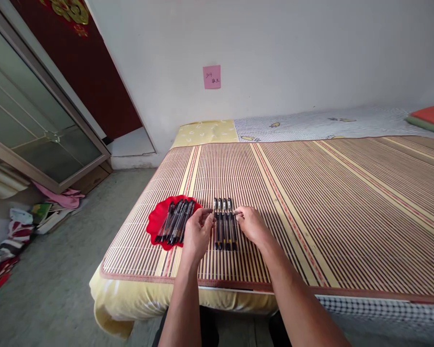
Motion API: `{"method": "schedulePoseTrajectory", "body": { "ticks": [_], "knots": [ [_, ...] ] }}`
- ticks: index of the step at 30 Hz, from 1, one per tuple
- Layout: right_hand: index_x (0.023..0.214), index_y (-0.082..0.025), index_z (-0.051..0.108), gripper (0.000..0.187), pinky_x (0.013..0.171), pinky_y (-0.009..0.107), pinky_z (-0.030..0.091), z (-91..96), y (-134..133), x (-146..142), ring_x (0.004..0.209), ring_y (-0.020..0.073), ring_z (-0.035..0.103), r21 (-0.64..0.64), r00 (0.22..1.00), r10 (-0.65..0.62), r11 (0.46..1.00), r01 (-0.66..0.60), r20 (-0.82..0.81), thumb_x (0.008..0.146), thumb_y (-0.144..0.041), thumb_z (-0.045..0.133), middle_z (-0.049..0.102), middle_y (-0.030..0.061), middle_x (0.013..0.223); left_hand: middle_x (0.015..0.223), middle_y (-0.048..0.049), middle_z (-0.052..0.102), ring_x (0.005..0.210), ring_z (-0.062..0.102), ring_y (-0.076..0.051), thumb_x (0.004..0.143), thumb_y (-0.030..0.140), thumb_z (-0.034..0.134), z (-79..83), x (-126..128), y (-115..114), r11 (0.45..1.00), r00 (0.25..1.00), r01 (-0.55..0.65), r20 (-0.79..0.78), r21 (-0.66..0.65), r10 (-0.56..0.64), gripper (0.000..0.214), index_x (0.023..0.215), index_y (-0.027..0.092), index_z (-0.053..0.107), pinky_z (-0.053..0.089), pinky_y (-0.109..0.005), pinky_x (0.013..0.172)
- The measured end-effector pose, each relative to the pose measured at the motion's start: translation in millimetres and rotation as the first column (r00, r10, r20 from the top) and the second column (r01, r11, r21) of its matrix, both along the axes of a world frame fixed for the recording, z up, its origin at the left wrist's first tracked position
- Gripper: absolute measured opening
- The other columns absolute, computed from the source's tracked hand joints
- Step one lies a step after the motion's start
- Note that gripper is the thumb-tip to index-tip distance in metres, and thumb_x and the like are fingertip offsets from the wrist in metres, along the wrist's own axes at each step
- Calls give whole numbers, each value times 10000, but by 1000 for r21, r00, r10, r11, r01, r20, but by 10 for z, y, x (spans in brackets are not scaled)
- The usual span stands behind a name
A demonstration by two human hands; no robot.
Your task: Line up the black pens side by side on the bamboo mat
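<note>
left hand (197, 232) and right hand (251, 224), half curled, fingertips (210, 218) on opposite sides of the pen row (224, 225)

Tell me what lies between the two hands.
Four black pens lie side by side on the striped mat between the left hand and right hand, in the head view.

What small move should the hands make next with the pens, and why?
Probably the left hand should reach to the red plate for one more pen. The row of four pens lies neatly on the mat between the left hand and the right hand, and the loose pens lie on the plate beside it.
</note>
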State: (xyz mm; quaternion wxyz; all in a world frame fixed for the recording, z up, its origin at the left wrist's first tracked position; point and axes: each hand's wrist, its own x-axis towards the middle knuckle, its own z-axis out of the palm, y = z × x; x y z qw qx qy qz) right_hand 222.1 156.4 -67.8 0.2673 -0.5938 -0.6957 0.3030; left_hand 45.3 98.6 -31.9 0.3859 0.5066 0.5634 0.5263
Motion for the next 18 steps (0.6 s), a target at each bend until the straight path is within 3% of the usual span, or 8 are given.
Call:
{"method": "schedulePoseTrajectory", "body": {
  "ticks": [18],
  "knots": [
    [1042,-159,760,249,799,296,528,-74,34,19,893,189,703,24,999,40,999,-40,22,854,-75,621,750,82,997,796,-57,721,712,680,-170,857,411,640,-63,-43,16,1000,1000,10,-6,12,-10,321,1014,133,672,536,-284,671]
  ]
}}
